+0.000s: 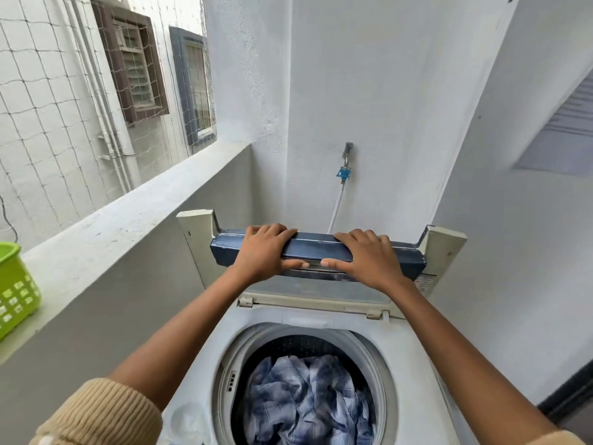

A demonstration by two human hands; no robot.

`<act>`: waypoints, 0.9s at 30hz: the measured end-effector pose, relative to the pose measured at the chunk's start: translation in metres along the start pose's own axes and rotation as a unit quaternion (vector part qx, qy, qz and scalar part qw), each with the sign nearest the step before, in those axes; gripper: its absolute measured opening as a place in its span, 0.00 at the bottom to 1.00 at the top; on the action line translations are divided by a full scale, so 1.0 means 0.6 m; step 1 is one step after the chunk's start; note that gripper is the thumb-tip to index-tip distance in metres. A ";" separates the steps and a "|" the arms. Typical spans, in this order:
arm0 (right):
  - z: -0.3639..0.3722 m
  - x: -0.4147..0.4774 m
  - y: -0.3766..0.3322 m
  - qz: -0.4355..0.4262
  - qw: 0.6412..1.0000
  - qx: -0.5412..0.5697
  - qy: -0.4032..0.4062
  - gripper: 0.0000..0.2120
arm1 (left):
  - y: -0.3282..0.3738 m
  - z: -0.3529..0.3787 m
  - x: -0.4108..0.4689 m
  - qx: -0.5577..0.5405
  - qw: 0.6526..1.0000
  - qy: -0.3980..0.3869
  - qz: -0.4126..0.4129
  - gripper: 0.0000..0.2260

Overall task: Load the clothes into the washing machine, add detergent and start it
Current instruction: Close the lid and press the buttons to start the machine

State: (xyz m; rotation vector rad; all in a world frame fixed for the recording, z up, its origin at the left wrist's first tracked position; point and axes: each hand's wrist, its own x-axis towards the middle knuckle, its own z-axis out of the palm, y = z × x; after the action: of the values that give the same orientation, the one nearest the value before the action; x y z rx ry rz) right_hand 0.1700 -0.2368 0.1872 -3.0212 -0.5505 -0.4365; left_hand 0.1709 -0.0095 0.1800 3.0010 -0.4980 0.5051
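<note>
Both hands are on the folded lid [316, 248], which stands raised. The left hand [263, 252] and right hand [369, 258] sit side by side near its middle, fingers curled over the top edge and thumbs tucked under the front edge. The clothes [305, 403], blue checked, lie in the drum [222, 377] below the lid. No detergent is in view, and I can't tell whether any is in.

Risks:
- Thumbs sit at the lid's fold seam, so they could get pinched if the panels shift.
- If the grip slips, the lid drops and slams.
- Shutting it now may skip the detergent.
- The hose [337, 207] and tap [346, 155] are just behind the lid; pushing it back could knock them.

The green basket [16, 290] is far left of the lid.
</note>
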 end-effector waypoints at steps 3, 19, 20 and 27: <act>0.013 -0.041 -0.013 0.000 0.999 -0.018 0.043 0.46 | 0.013 0.022 -0.043 0.013 0.996 0.083 0.007 0.40; 0.123 -0.210 -0.057 -0.036 0.976 -0.065 0.204 0.42 | 0.078 0.101 -0.228 0.024 0.990 0.135 -0.035 0.45; 0.132 -0.222 -0.060 -0.037 0.977 -0.068 0.201 0.43 | 0.082 0.108 -0.241 0.020 0.991 0.124 -0.039 0.47; 0.183 -0.283 -0.083 -0.023 0.986 -0.079 0.147 0.51 | 0.107 0.149 -0.304 -0.045 0.995 0.053 -0.071 0.52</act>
State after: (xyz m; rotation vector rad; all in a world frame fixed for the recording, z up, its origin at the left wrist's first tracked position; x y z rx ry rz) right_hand 0.0293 -0.2383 0.0332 -3.0089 -0.5890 -0.9531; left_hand 0.0147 -0.0248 0.0359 2.8782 -0.2904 0.6104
